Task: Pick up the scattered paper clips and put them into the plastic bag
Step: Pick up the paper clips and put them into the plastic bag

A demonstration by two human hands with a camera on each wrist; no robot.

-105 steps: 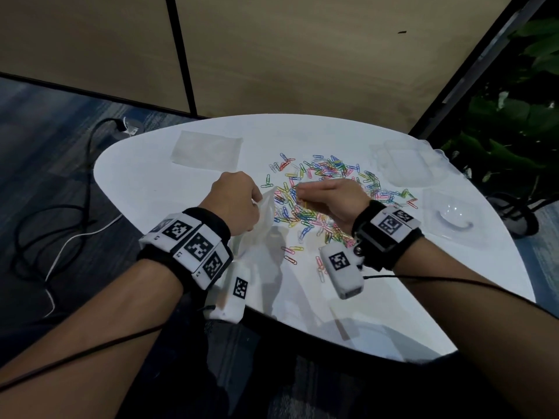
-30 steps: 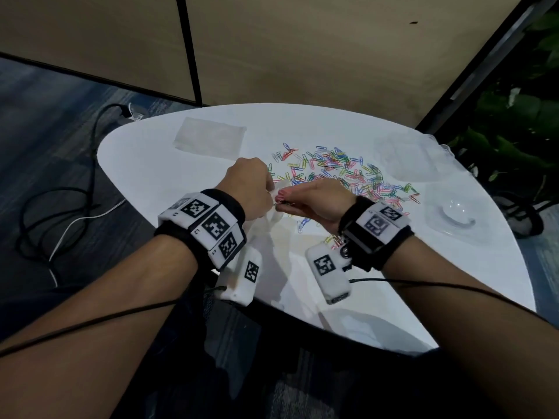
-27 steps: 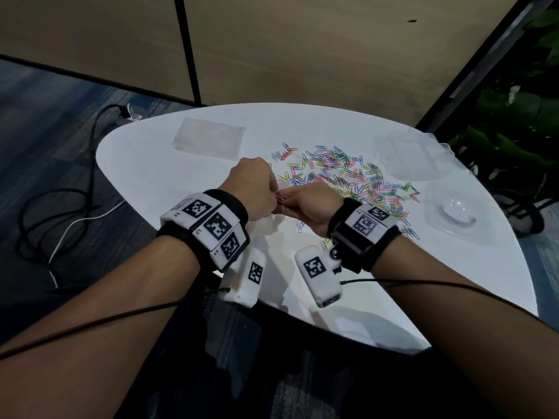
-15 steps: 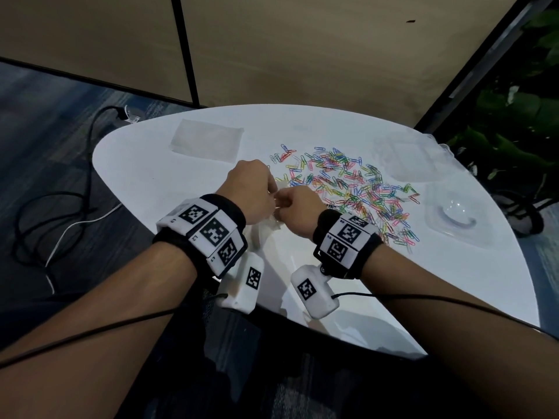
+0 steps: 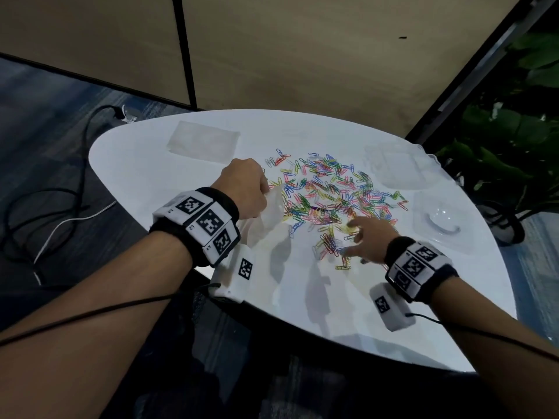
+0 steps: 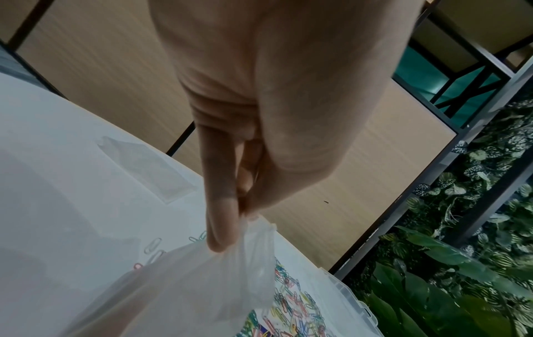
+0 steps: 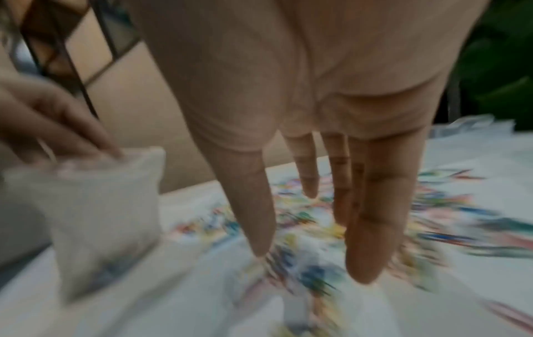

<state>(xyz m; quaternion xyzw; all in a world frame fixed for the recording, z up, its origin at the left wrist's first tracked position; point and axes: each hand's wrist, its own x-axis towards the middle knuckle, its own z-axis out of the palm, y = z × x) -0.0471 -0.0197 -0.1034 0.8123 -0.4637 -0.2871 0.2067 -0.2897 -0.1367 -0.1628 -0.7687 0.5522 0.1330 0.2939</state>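
Observation:
Several coloured paper clips (image 5: 329,195) lie scattered across the middle of the white table (image 5: 136,164). My left hand (image 5: 245,189) pinches the top edge of a clear plastic bag (image 5: 266,219), which hangs down to the table left of the clips. The left wrist view shows thumb and fingers (image 6: 219,228) pinching the plastic bag (image 6: 202,285). My right hand (image 5: 363,237) hovers over the near edge of the clips with its fingers (image 7: 372,228) straight and spread, holding nothing. The right wrist view is blurred; the plastic bag (image 7: 98,212) shows at its left.
A flat clear bag (image 5: 202,140) lies at the table's far left. Clear plastic containers (image 5: 396,164) and a clear lid (image 5: 441,225) sit at the right. Cables (image 5: 60,189) trail on the floor to the left. Plants (image 5: 514,152) stand beyond the right edge.
My right hand left the bag's mouth and swung right, opening over the near clips. The left hand still holds the bag in about the same place.

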